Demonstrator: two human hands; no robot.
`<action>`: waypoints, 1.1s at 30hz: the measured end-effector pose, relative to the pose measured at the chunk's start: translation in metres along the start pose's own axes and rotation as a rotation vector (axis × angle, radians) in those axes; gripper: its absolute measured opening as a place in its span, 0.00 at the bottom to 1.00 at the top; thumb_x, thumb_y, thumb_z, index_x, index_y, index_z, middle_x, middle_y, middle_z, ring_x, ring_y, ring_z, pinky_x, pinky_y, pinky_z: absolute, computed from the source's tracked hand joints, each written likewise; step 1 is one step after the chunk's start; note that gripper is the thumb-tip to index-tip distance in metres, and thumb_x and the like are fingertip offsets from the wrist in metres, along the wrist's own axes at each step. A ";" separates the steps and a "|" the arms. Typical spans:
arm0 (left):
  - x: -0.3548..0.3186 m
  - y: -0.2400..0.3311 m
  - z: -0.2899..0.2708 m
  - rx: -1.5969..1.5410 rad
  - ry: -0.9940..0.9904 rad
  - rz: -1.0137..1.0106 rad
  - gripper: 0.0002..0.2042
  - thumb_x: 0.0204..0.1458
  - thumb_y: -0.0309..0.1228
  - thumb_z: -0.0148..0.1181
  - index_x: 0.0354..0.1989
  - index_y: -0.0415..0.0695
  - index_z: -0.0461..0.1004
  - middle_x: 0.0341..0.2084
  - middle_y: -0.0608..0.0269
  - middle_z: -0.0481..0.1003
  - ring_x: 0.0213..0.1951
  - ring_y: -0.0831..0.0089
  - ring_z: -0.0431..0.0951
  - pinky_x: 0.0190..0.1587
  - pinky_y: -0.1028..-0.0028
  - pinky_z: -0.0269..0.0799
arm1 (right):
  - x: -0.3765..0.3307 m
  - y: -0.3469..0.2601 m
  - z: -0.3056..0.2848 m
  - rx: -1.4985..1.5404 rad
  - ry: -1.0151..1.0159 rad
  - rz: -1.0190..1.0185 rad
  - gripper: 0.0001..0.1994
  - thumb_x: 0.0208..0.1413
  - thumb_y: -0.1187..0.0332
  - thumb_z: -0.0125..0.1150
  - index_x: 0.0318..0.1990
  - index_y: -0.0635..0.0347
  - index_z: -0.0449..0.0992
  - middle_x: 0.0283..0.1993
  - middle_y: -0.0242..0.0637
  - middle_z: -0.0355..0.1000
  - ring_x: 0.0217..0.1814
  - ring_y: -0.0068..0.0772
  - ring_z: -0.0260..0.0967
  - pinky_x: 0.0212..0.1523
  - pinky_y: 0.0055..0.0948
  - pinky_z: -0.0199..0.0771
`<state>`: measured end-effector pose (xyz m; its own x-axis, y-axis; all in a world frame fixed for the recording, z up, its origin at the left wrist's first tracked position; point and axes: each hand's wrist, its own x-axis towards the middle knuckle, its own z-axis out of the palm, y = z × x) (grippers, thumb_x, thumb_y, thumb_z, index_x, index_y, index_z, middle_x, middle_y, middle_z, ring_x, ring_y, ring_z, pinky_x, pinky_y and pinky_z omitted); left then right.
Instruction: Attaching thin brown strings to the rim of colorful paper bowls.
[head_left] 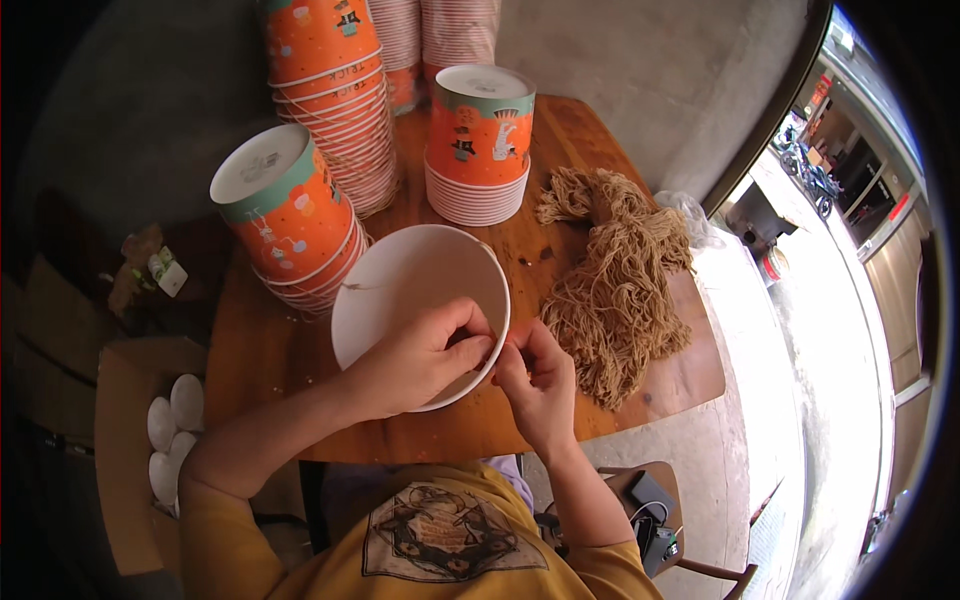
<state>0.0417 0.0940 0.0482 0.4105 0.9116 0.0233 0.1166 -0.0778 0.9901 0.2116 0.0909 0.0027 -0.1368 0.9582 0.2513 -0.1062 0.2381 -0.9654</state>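
A white-lined paper bucket (400, 262) is tilted with its open mouth toward me at the table's near side. A short piece of brown string (370, 287) shows on its inner left wall. My left hand (430, 350) reaches into the mouth, thumb and fingers pinched together at the right part of the rim. Just outside that same rim, my right hand (540, 380) is closed in a pinch, almost touching the left fingertips. What the fingertips hold is too small and covered to make out. To the right lies a tangled bundle of brown string (625, 290).
Upside-down stacks of orange paper buckets stand behind: a left stack (285, 215), a tall stack (325, 80) and a right stack (480, 140). They rest on the wooden table (560, 130). A cardboard box (125, 400) with white round items is at lower left, a stool (665, 490) at lower right.
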 end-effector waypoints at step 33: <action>0.027 -0.004 -0.007 -0.504 -0.068 -0.336 0.14 0.59 0.29 0.58 0.51 0.37 0.68 0.36 0.65 0.74 0.35 0.81 0.72 0.39 0.81 0.68 | 0.030 0.003 -0.029 0.109 -0.175 0.075 0.07 0.64 0.69 0.58 0.40 0.64 0.75 0.32 0.25 0.73 0.34 0.13 0.67 0.36 0.16 0.69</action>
<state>0.0462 0.1219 0.0453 0.4841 0.8240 -0.2945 -0.1861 0.4258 0.8855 0.2358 0.1252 0.0057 -0.3158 0.9283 0.1964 -0.1942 0.1393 -0.9710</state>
